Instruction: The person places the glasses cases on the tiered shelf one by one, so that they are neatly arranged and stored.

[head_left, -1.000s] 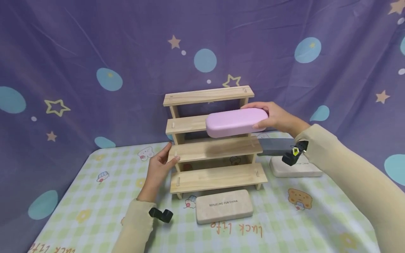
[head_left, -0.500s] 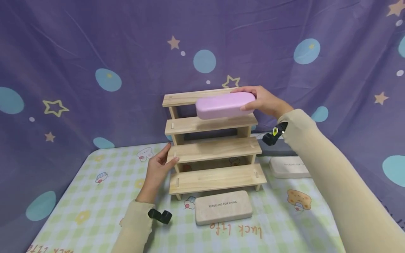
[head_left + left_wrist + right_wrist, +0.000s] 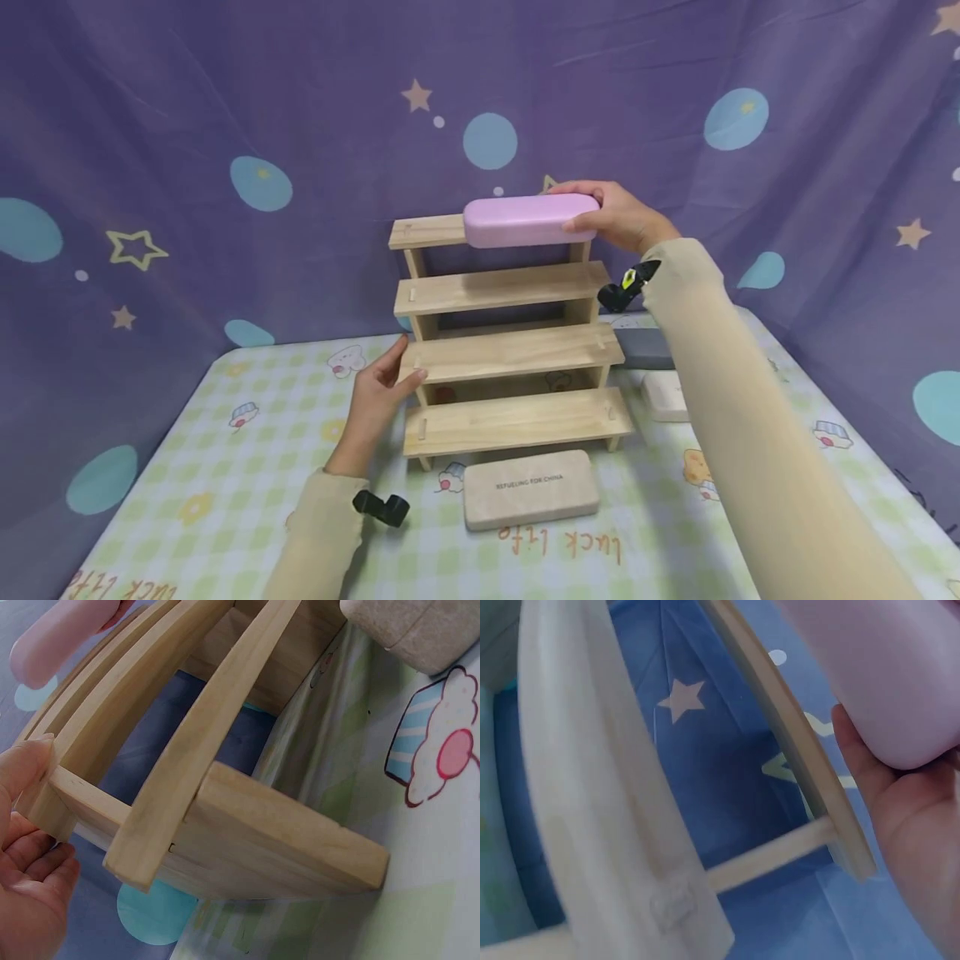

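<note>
A four-tier wooden display rack stands on the table. My left hand holds the left end of its second-lowest shelf; in the left wrist view the thumb lies on top and the fingers are bent beneath the board. With my right hand I grip the right end of a pink glasses case, long and rounded. The case overlaps the top shelf in the head view and hides most of it. In the right wrist view the case appears beside that shelf, its end in my palm.
A beige case lettered "REFUELING FOR CHINA" lies before the rack. Another beige case and a dark grey case lie to the right, partly covered by my right sleeve. A purple patterned curtain hangs behind the rack.
My right hand has carried the pink case up and slightly left, from in front of the second shelf to the height of the top shelf. The left hand keeps its place.
</note>
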Available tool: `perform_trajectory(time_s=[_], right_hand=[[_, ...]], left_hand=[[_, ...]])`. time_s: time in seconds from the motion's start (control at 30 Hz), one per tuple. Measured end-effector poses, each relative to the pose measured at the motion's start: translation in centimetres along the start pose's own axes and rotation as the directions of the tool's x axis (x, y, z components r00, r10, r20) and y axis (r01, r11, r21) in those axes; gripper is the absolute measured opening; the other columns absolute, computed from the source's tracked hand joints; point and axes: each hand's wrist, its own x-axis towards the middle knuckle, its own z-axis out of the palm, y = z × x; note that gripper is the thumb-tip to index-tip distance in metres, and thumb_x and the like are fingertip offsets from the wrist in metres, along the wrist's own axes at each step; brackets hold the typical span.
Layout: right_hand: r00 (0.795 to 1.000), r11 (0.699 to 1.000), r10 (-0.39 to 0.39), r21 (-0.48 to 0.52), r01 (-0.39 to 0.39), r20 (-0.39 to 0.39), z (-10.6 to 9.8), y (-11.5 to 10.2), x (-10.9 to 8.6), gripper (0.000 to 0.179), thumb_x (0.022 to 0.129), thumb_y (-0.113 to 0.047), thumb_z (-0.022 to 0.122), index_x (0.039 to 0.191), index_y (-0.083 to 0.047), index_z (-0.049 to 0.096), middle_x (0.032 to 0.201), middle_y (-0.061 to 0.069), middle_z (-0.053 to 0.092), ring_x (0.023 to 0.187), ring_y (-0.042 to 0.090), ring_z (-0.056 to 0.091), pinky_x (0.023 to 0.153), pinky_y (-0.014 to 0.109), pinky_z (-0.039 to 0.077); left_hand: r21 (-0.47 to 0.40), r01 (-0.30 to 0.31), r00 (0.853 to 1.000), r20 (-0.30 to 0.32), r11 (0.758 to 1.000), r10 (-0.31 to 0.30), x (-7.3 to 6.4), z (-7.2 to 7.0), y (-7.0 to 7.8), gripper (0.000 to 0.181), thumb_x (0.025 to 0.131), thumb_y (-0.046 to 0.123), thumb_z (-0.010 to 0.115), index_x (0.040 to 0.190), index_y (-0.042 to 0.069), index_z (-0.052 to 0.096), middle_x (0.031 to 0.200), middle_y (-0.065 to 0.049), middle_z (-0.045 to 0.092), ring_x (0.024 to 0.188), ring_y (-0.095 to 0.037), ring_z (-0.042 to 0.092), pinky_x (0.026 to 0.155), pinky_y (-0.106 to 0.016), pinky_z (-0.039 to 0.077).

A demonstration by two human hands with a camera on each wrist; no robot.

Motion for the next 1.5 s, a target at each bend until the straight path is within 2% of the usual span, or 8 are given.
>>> perform_trajectory(time_s=[0.17, 0.43, 0.6, 0.8, 1.03, 1.3, 1.5], right_hand=[[0.999, 1.0, 0.028, 0.009, -0.028, -0.024, 0.0, -0.1, 0.6, 0.054, 0.076, 0.009, 0.059, 0.128, -0.005, 0.054, 0.13, 0.009, 0.047, 0.104, 0.019, 0.048, 0.082, 0.022, 0.049], [0.997, 0.997, 0.014, 0.073, -0.009, -0.073, 0.8, -0.7, 1.8, 0.055, 0.078, 0.01, 0.061, 0.129, -0.006, 0.053, 0.122, 0.01, 0.048, 0.101, 0.021, 0.049, 0.078, 0.023, 0.051], [0.997, 0.999, 0.048, 0.005, -0.048, -0.066, 1.0, -1.0, 2.3, 0.057, 0.078, 0.008, 0.063, 0.131, -0.008, 0.052, 0.124, 0.011, 0.047, 0.102, 0.022, 0.048, 0.079, 0.023, 0.051], [0.995, 0.996, 0.074, -0.045, -0.078, -0.072, 1.4, -1.0, 2.8, 0.058, 0.077, 0.006, 0.064, 0.132, -0.008, 0.051, 0.125, 0.011, 0.048, 0.104, 0.022, 0.047, 0.081, 0.022, 0.05], [0.997, 0.992, 0.035, -0.115, -0.043, -0.071, 2.0, -1.0, 3.5, 0.058, 0.076, 0.006, 0.065, 0.131, -0.005, 0.051, 0.12, 0.01, 0.052, 0.1, 0.019, 0.05, 0.081, 0.021, 0.049], [0.991, 0.991, 0.131, -0.007, -0.131, -0.034, 2.4, -1.0, 3.7, 0.057, 0.079, 0.007, 0.063, 0.133, -0.006, 0.049, 0.125, 0.01, 0.047, 0.104, 0.022, 0.047, 0.083, 0.022, 0.05], [0.988, 0.99, 0.141, -0.006, -0.142, -0.054, 2.5, -0.8, 3.8, 0.057, 0.08, 0.008, 0.062, 0.135, -0.005, 0.048, 0.127, 0.009, 0.047, 0.105, 0.02, 0.048, 0.082, 0.02, 0.051]], left_hand=[[-0.025, -0.002, 1.0, 0.029, 1.0, 0.002, 0.0, 0.8, -0.2, 0.065, 0.085, 0.007, 0.069, 0.141, -0.004, 0.038, 0.147, -0.015, 0.036, 0.135, -0.02, 0.036, 0.111, -0.024, 0.028], [-0.023, 0.027, 0.999, 0.036, 0.999, -0.027, -0.9, 1.4, 2.5, 0.062, 0.086, 0.001, 0.066, 0.139, -0.008, 0.036, 0.147, -0.02, 0.034, 0.135, -0.024, 0.035, 0.112, -0.027, 0.027], [-0.023, 0.031, 0.999, 0.036, 0.999, -0.03, -1.0, 1.6, 2.9, 0.061, 0.086, 0.0, 0.066, 0.139, -0.008, 0.036, 0.147, -0.02, 0.034, 0.135, -0.025, 0.035, 0.112, -0.026, 0.028], [-0.023, 0.023, 0.999, 0.04, 0.999, -0.022, -1.0, 1.4, 2.8, 0.062, 0.086, 0.0, 0.066, 0.139, -0.009, 0.035, 0.147, -0.02, 0.033, 0.136, -0.025, 0.033, 0.113, -0.029, 0.026], [-0.043, 0.038, 0.999, 0.017, 0.998, -0.037, -0.8, 0.9, 0.7, 0.064, 0.084, 0.006, 0.07, 0.14, -0.001, 0.039, 0.147, -0.009, 0.037, 0.135, -0.017, 0.036, 0.111, -0.021, 0.028], [-0.026, -0.006, 1.0, 0.012, 1.0, 0.006, -1.2, 0.6, 0.5, 0.063, 0.084, 0.007, 0.07, 0.139, -0.002, 0.041, 0.146, -0.009, 0.04, 0.134, -0.018, 0.038, 0.111, -0.021, 0.029], [-0.027, -0.002, 1.0, 0.002, 1.0, 0.002, -1.4, 0.5, 0.3, 0.063, 0.084, 0.006, 0.071, 0.139, -0.001, 0.042, 0.145, -0.008, 0.04, 0.134, -0.017, 0.038, 0.11, -0.02, 0.029]])
